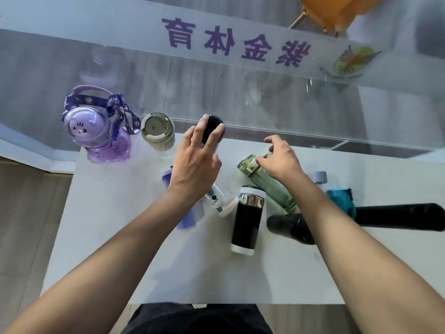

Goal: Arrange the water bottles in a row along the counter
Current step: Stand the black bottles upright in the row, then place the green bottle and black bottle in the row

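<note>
Arms hide pt of bottle pile on counter (101,237).
L hand (195,162) fingers spread on upright black bottle (212,127), 3rd in back row; R hand (279,160) loosely curled at lying green bottle (267,179), grip unclear; blue bottle (190,213) blurred.

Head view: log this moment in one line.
left hand on upright black bottle | right hand at lying green bottle
</note>
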`<move>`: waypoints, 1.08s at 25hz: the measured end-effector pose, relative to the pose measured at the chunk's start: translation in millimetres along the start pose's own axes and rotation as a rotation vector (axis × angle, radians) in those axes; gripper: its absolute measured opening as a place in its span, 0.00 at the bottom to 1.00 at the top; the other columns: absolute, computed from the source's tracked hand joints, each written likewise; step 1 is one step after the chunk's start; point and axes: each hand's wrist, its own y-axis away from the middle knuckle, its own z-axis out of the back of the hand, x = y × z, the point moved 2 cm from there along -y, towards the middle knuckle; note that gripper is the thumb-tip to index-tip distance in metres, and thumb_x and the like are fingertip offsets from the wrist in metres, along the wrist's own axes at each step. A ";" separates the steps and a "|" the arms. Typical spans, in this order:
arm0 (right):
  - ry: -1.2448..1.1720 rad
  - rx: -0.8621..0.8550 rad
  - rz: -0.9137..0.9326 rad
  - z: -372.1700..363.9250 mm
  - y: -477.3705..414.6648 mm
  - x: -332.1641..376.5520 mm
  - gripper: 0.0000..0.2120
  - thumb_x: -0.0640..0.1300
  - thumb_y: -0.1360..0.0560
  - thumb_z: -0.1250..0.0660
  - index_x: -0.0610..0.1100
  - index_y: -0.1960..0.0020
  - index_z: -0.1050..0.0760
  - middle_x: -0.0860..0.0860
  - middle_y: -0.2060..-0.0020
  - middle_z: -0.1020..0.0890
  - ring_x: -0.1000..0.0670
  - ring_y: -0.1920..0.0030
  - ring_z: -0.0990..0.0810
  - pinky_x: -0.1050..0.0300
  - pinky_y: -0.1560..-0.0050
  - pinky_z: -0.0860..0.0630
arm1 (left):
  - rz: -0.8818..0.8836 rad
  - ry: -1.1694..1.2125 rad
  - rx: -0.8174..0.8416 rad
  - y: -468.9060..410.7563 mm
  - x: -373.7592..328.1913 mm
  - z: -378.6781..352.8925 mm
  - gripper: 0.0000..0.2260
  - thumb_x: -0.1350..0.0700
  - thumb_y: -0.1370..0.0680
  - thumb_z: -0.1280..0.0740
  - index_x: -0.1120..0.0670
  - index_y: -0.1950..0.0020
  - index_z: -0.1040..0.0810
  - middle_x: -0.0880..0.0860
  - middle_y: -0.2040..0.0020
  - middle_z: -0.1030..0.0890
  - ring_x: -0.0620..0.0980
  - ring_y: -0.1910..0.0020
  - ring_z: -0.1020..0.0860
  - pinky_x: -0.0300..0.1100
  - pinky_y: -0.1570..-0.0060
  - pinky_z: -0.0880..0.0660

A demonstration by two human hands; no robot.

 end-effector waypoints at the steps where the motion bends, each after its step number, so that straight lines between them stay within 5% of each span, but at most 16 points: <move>1: 0.110 0.060 -0.013 -2.7 -4.6 -6.1 0.29 0.52 0.28 0.27 0.49 0.29 0.30 0.44 0.36 0.24 0.41 0.35 0.25 0.48 0.34 0.28 | 0.012 -0.029 0.036 -3.4 -1.5 -5.0 0.29 0.60 0.27 0.36 0.53 0.25 0.33 0.60 0.23 0.37 0.63 0.30 0.34 0.56 0.31 0.35; 7: 0.407 0.280 0.076 -43.4 -30.2 -22.9 0.33 0.58 0.33 0.25 0.46 0.34 0.32 0.43 0.37 0.22 0.39 0.36 0.23 0.44 0.38 0.29 | 0.106 -0.117 0.214 2.6 10.2 -31.6 0.36 0.55 0.29 0.42 0.45 0.20 0.45 0.49 0.18 0.48 0.58 0.21 0.44 0.57 0.28 0.38; 12: 0.348 0.320 0.083 -46.4 -37.4 -28.7 0.31 0.56 0.36 0.25 0.45 0.39 0.32 0.44 0.41 0.21 0.39 0.39 0.21 0.47 0.41 0.26 | 0.154 -0.066 0.211 3.1 2.9 -30.4 0.38 0.57 0.30 0.41 0.43 0.21 0.46 0.45 0.18 0.51 0.56 0.22 0.44 0.55 0.27 0.39; 20: -0.236 -0.040 0.229 26.8 -27.8 -14.2 0.35 0.57 0.38 0.20 0.52 0.39 0.33 0.51 0.45 0.19 0.47 0.43 0.20 0.48 0.41 0.22 | 0.208 0.060 0.161 5.2 -4.8 -31.0 0.40 0.62 0.31 0.37 0.44 0.21 0.44 0.45 0.18 0.49 0.54 0.22 0.45 0.51 0.24 0.44; 27: -0.587 -0.137 0.377 30.6 -6.6 -1.1 0.37 0.48 0.35 0.18 0.51 0.33 0.36 0.55 0.42 0.21 0.53 0.45 0.19 0.52 0.44 0.19 | 0.202 0.058 0.182 5.4 -2.8 -27.2 0.41 0.62 0.32 0.39 0.43 0.20 0.44 0.46 0.18 0.50 0.53 0.22 0.45 0.48 0.24 0.46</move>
